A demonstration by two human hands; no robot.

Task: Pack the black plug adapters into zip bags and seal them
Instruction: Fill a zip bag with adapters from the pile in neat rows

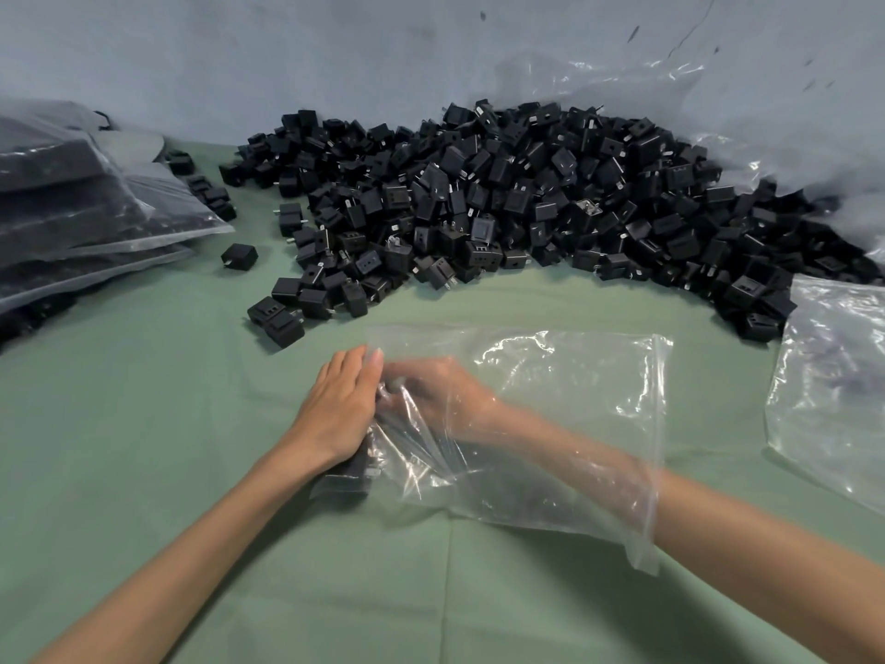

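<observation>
**Packing station, current contents**

1. Zip bag (574,400): clear, lying on the green surface (143,424), mouth to the right and unsealed. The right forearm enters through the mouth.
2. Bagged adapters (349,472): a few black units at the bag's closed left end, partly hidden by the left hand. The count is not readable.
3. Left hand (340,404): outside the bag, fingers straight and together, pressing against the closed end. Its grip is open and holds nothing.
4. Right hand (431,395): inside the bag, close to the left hand and blurred through the film. The fingers seem bent, perhaps round an adapter, but I cannot tell whether the grip is closed.
5. Loose pile (503,198): a large heap of black plug adapters against the back wall. Strays lie in front of it, including a lone adapter (239,256).
6. Filled bags (72,194): stacked at the far left, with dark contents.
7. Spare bags (833,376): clear and empty, at the right edge.

**Status (judged):** Some bags are packed. The bag in hand looks only just started, so it needs filling and then sealing. Most of the stock is unpacked, so the greater part of the task remains.
</observation>
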